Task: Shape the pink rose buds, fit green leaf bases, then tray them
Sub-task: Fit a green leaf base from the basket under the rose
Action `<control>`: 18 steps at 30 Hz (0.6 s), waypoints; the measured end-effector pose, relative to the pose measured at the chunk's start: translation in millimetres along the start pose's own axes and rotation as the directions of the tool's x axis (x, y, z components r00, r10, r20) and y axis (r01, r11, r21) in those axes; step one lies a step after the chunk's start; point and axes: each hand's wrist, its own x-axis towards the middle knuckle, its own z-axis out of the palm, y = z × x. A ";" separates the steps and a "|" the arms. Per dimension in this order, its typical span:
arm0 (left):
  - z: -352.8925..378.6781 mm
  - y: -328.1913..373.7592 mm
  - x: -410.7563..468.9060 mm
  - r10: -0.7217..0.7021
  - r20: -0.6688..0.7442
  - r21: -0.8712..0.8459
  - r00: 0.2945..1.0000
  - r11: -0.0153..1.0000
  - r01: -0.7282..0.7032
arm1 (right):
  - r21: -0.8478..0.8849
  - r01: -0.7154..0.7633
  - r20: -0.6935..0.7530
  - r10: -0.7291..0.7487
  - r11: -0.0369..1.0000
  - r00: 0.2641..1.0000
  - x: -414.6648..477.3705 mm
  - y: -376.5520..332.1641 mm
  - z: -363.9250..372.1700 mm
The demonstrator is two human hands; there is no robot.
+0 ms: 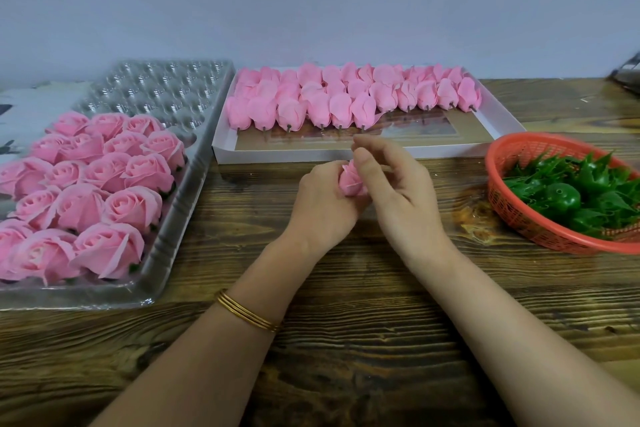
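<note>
- We cup one pink bud point(351, 180) in our left hand point(323, 205), fingers closed round its base so the petals face up and stay free to be worked.
- Our right hand point(398, 191) pinches at the top of the same bud with thumb and forefinger, the other fingers loosely curled; we judge it is teasing the outer petals open.
- Just beyond both hands lies the white box point(498, 115) of unshaped buds point(346, 97), rows with stems pointing toward us, so the next one is a short reach forward.
- To the right of the right hand sits the red basket point(498, 191) of green leaf bases point(568, 194), handy for fitting once shaping is done.
- To the left of the left hand, the clear tray point(166, 243) holds finished roses point(104, 184) at its near end; the far cups stand unfilled.
- All rests on the wooden table point(346, 357).
</note>
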 end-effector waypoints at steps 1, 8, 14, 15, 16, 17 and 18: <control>0.5 0.7 -0.8 0.003 -0.013 0.033 1.000 0.999 -0.003 | -0.032 0.032 0.001 -0.032 0.999 0.999 -2.3 -0.1 2.8; 3.8 -5.4 2.6 0.067 -0.026 0.163 0.997 0.985 -0.062 | -0.173 0.142 0.050 -0.136 0.975 0.990 -4.1 4.1 10.3; 2.7 -5.0 2.9 0.031 -0.043 0.097 0.999 0.995 -0.027 | -0.252 0.114 0.171 -0.072 0.961 0.983 -4.8 4.5 9.3; 2.6 -4.9 2.8 0.027 -0.045 0.088 0.999 0.996 -0.023 | -0.271 0.098 0.186 -0.048 0.958 0.981 -4.9 5.3 9.5; 2.6 -4.7 2.4 0.026 -0.049 0.072 0.998 0.997 -0.022 | -0.286 0.087 0.193 -0.031 0.954 0.981 -4.8 6.5 9.6; 2.6 -4.4 2.1 0.027 -0.051 0.057 0.998 0.998 -0.024 | -0.295 0.079 0.194 -0.022 0.952 0.981 -4.7 7.6 9.6; 2.6 -4.0 1.7 0.030 -0.049 0.050 0.998 0.998 -0.028 | -0.300 0.073 0.194 -0.014 0.951 0.981 -4.9 8.0 9.6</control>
